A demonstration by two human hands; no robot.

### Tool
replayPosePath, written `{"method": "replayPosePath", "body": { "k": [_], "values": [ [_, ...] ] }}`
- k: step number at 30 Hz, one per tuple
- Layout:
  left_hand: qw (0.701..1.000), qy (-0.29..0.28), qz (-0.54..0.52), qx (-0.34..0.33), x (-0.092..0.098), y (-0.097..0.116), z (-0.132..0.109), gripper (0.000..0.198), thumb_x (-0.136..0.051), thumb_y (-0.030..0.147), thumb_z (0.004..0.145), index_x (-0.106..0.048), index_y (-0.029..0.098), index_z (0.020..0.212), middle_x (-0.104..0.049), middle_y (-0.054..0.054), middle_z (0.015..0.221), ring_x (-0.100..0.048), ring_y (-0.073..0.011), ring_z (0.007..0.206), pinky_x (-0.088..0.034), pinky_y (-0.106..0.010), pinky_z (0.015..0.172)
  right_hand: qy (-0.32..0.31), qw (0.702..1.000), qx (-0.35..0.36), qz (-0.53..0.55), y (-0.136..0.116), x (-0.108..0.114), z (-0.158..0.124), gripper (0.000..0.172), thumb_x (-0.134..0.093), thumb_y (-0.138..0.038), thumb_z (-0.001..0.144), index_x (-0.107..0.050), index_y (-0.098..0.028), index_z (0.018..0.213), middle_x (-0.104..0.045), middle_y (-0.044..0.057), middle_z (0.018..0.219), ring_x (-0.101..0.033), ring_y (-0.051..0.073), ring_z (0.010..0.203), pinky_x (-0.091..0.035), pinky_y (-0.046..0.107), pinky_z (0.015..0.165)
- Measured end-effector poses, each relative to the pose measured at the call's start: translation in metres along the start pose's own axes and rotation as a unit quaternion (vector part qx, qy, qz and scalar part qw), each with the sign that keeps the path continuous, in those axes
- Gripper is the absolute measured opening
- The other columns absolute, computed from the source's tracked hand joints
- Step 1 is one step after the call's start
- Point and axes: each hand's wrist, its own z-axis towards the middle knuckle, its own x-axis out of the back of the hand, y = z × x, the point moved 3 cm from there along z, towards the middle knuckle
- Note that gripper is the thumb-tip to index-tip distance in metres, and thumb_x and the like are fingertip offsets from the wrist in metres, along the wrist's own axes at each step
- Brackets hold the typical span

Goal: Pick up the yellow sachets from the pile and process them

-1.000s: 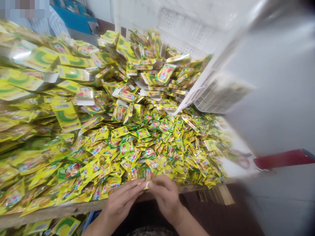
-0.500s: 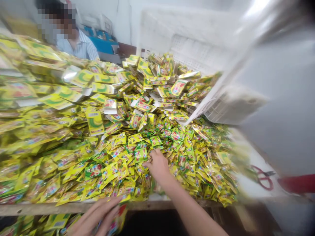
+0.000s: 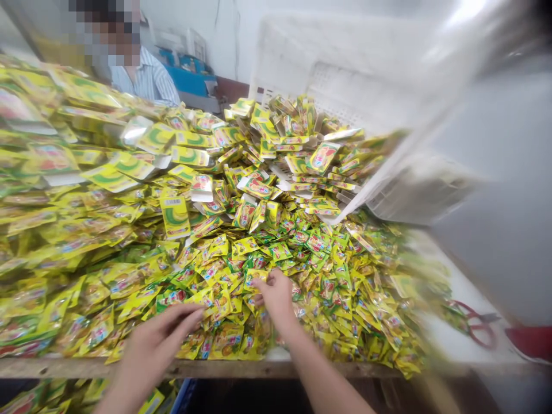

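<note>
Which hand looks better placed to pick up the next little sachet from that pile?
Probably the right hand: its fingers already rest on the sachets in the pile. The left hand hovers near the table edge, fingers spread.

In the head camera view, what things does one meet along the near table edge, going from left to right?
Left hand → right hand on the heap of small yellow-green foil sachets → red-handled scissors → red flat object.
</note>
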Motion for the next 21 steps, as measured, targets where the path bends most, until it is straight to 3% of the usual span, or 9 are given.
{"method": "replayPosePath", "body": {
  "k": [2,5,7,10,13,15,17,19,21],
  "values": [
    [0.99,-0.058,-0.081,0.101,-0.046,-0.001,0.034,0.028,-0.064,0.04,0.081,-0.069,0.019,0.098,-0.076,-0.005,0.084,-0.072,-0.0222,0.07,-0.059,-0.029,0.059,0.017,1.0,0.01,-0.016,0.005,-0.008,0.002,0.023,-0.068,-0.034,0.074,-0.05,-0.02,0.074,-0.053,-0.005,0.059,-0.052,0.014,0.046,-0.037,0.023,0.042],
    [0.99,-0.045,-0.084,0.108,-0.098,-0.003,0.067,0.024,-0.069,0.029,0.072,-0.065,0.019,0.093,-0.073,-0.006,0.09,-0.071,-0.0236,0.078,-0.057,-0.032,0.066,0.046,0.998,0.033,-0.043,0.01,0.0,0.004,0.025,-0.075,-0.03,0.067,-0.052,-0.02,0.071,-0.05,-0.005,0.057,-0.049,0.015,0.052,-0.035,0.025,0.049],
    [0.991,-0.03,-0.087,0.1,-0.113,-0.005,0.072,0.022,-0.069,0.024,0.069,-0.062,0.019,0.09,-0.07,-0.007,0.093,-0.069,-0.0234,0.085,-0.055,-0.031,0.072,0.045,0.996,0.046,-0.056,0.012,0.007,0.002,0.021,-0.073,-0.03,0.07,-0.055,-0.02,0.072,-0.049,-0.005,0.055,-0.047,0.016,0.052,-0.033,0.025,0.051],
    [0.988,-0.037,-0.11,0.101,-0.108,-0.005,0.063,0.025,-0.07,0.025,0.07,-0.059,0.019,0.091,-0.069,-0.007,0.091,-0.068,-0.022,0.084,-0.054,-0.029,0.068,0.017,0.996,0.078,-0.03,0.012,0.01,-0.006,0.019,-0.071,-0.032,0.075,-0.061,-0.019,0.083,-0.054,-0.003,0.062,-0.049,0.016,0.057,-0.035,0.025,0.054],
    [0.974,-0.091,-0.17,0.12,-0.094,0.008,0.057,0.034,-0.073,0.027,0.071,-0.057,0.019,0.1,-0.07,-0.005,0.088,-0.068,-0.0202,0.082,-0.053,-0.027,0.069,0.0,0.99,0.124,0.063,0.006,0.015,-0.017,0.024,-0.075,-0.032,0.073,-0.061,-0.019,0.088,-0.061,0.0,0.081,-0.054,0.017,0.074,-0.041,0.024,0.064],
    [0.962,-0.162,-0.183,0.125,-0.09,0.024,0.066,0.036,-0.074,0.03,0.073,-0.059,0.02,0.104,-0.071,-0.005,0.088,-0.068,-0.0182,0.075,-0.052,-0.026,0.066,-0.022,0.983,0.126,0.131,0.0,0.024,-0.019,0.021,-0.073,-0.033,0.077,-0.059,-0.019,0.084,-0.061,-0.001,0.081,-0.054,0.016,0.076,-0.042,0.023,0.066],
    [0.972,-0.186,-0.102,0.098,-0.09,0.041,0.091,0.033,-0.069,0.039,0.076,-0.063,0.019,0.102,-0.071,-0.003,0.077,-0.064,-0.0164,0.061,-0.049,-0.025,0.057,-0.045,0.978,0.103,0.173,-0.004,0.038,-0.017,0.019,-0.069,-0.034,0.081,-0.058,-0.019,0.081,-0.059,-0.003,0.073,-0.053,0.014,0.068,-0.041,0.022,0.061],
    [0.992,-0.115,0.017,0.051,-0.093,0.054,0.128,0.039,-0.065,0.047,0.078,-0.063,0.019,0.105,-0.07,-0.003,0.074,-0.063,-0.018,0.06,-0.048,-0.028,0.056,-0.054,0.977,0.081,0.188,-0.004,0.055,-0.012,0.021,-0.069,-0.036,0.081,-0.058,-0.018,0.077,-0.057,-0.004,0.067,-0.051,0.012,0.061,-0.04,0.022,0.056],
    [0.991,0.009,0.135,-0.001,-0.098,0.062,0.166,0.051,-0.072,0.05,0.068,-0.063,0.019,0.108,-0.07,-0.006,0.082,-0.064,-0.0243,0.076,-0.049,-0.033,0.067,-0.059,0.974,0.055,0.21,0.002,0.07,-0.006,0.022,-0.07,-0.036,0.08,-0.059,-0.017,0.077,-0.056,-0.003,0.066,-0.051,0.012,0.059,-0.041,0.022,0.053]
  ]
}}
